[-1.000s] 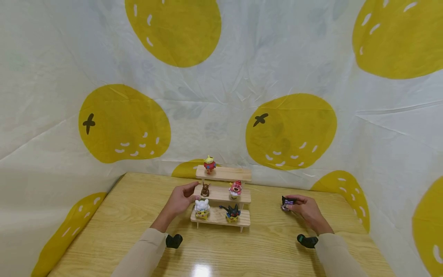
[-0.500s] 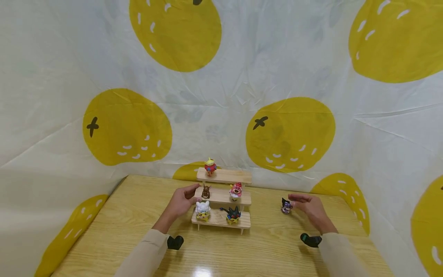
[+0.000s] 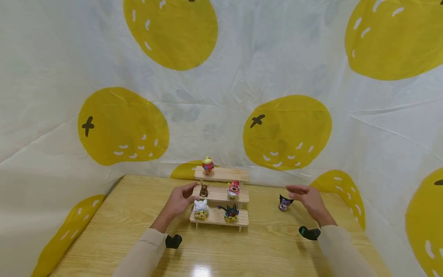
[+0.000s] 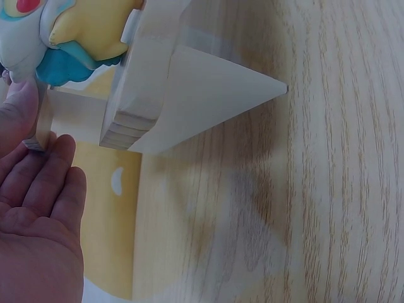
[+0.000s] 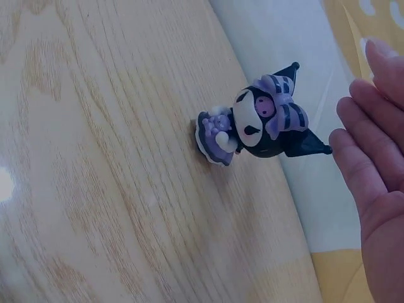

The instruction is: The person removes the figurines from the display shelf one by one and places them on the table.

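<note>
In the head view my left hand [image 3: 179, 200] is at the left end of the three-tier wooden display stand [image 3: 225, 196], thumb and fingers about the end of the middle tier. The left wrist view shows the thumb [image 4: 17, 113] against that board [image 4: 41, 123], fingers curled at its end. My right hand [image 3: 309, 200], fingers extended, is beside and above a black-and-purple figurine [image 3: 284, 203] with a striped bow. That figurine [image 5: 252, 120] stands upright on the table, and my right hand [image 5: 379, 151] holds nothing.
Figurines stand on the tiers: a yellow-and-red one [image 3: 208, 166] on top, a brown one [image 3: 204, 190] and a pink one [image 3: 233, 189] in the middle, a white-hatted one [image 3: 200, 209] and a black-eared one [image 3: 230, 212] below. A patterned cloth [image 3: 207, 127] hangs behind the table [image 3: 263, 246].
My right hand has let go of the black-and-purple figurine and risen slightly off it, leaving it standing on the table. My left hand has stayed at the stand.
</note>
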Demonstrator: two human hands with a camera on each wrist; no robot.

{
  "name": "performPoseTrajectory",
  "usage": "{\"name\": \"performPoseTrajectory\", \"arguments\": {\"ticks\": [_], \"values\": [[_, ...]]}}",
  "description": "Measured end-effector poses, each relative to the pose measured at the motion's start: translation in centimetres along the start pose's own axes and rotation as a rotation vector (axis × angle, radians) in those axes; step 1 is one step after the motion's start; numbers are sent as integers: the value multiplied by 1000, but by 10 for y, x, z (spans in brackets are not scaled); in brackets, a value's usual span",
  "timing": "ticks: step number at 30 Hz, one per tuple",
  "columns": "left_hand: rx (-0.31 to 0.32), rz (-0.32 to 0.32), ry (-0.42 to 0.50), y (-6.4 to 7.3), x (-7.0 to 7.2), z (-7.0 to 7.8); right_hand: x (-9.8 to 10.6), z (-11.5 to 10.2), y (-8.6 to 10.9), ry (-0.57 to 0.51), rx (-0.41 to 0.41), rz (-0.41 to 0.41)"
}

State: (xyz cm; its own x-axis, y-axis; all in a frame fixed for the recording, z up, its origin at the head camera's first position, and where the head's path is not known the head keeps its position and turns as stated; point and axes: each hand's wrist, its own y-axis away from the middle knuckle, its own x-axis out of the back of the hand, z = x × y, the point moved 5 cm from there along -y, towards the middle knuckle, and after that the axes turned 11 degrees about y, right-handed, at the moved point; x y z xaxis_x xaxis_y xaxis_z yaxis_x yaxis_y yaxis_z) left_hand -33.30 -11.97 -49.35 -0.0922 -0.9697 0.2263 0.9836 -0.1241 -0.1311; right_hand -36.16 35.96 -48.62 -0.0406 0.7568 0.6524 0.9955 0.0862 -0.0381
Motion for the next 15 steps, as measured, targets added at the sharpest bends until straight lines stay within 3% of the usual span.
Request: {"name": "performPoseTrajectory", "arguments": {"ticks": [11,15], "values": [[-8,-13,-9,-2,1,1,9,-17,0,-37,50,23],[-6,-12,-15,-1,1,2,4,-34,1,-80,89,-20]]}}
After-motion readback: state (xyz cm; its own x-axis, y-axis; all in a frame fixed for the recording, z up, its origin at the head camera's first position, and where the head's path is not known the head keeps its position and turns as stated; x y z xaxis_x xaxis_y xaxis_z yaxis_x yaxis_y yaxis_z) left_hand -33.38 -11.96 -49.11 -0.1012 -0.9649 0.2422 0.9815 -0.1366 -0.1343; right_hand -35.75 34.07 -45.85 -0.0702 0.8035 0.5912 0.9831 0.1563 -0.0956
